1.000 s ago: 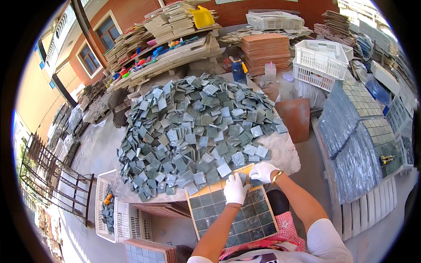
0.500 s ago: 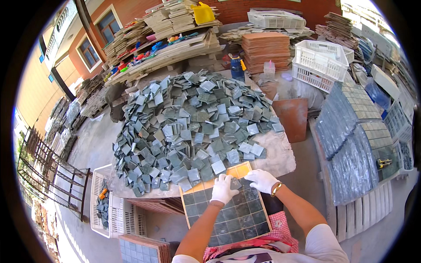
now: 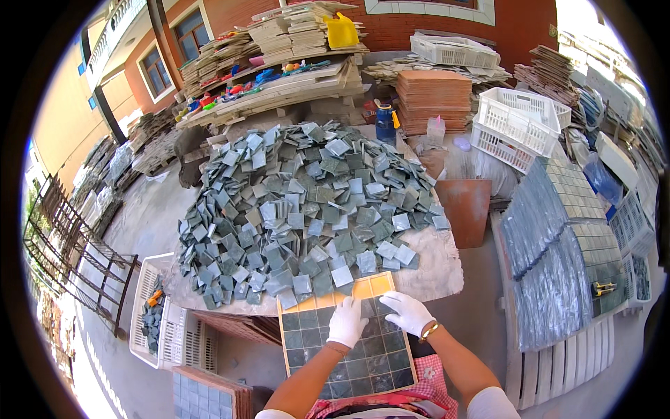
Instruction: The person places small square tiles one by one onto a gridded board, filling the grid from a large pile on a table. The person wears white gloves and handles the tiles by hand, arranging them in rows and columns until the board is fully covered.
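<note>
A shallow wooden frame [image 3: 284, 340] lies at the near edge of the table, filled with rows of dark green-grey square tiles [image 3: 340, 370]. Its far row shows bare yellow base [image 3: 373, 283]. My left hand [image 3: 347, 322], in a white glove, rests on the tiles left of the middle, fingers stretched forward and thumb out to the right. From the right, my gloved right hand [image 3: 407, 313] reaches over the frame's upper right part, its extended fingertips at the tiles. Beyond the frame is a big heap of loose tiles [image 3: 314, 202].
White crates stand at lower left [image 3: 150, 314] and back right [image 3: 513, 122]. Tiled panels [image 3: 202, 398] stand at lower left. On the right, stacked tile sheets [image 3: 551, 279] sit on a white pallet [image 3: 558, 370]. A blue bottle [image 3: 385, 124] stands behind the heap.
The whole view has shifted, so the scene sits lower in the picture. My left hand has drawn slightly toward me on the tiles; my right hand stays near the frame's right side.
</note>
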The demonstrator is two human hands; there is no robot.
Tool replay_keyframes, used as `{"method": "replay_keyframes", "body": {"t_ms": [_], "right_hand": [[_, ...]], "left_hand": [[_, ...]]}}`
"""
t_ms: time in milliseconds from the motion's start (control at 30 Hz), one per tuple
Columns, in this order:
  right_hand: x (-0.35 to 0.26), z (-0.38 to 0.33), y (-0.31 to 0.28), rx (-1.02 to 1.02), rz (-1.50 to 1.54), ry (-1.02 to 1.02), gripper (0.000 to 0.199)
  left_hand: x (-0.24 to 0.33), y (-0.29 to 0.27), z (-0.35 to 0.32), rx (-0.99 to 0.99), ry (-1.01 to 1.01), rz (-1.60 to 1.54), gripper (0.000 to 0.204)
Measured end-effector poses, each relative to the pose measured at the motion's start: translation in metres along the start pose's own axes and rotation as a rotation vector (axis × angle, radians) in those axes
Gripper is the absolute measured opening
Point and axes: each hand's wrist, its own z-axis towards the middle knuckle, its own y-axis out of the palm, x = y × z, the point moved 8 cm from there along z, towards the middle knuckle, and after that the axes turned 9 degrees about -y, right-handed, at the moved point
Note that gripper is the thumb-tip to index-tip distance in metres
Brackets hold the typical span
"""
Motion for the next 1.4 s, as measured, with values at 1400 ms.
{"method": "replay_keyframes", "body": {"t_ms": [1400], "right_hand": [[0.01, 0.097, 0.004, 0.026, -0.034, 0.035, 0.044]], "left_hand": [[-0.038, -0.009, 0.082, -0.033, 0.201, -0.198, 0.042]]}}
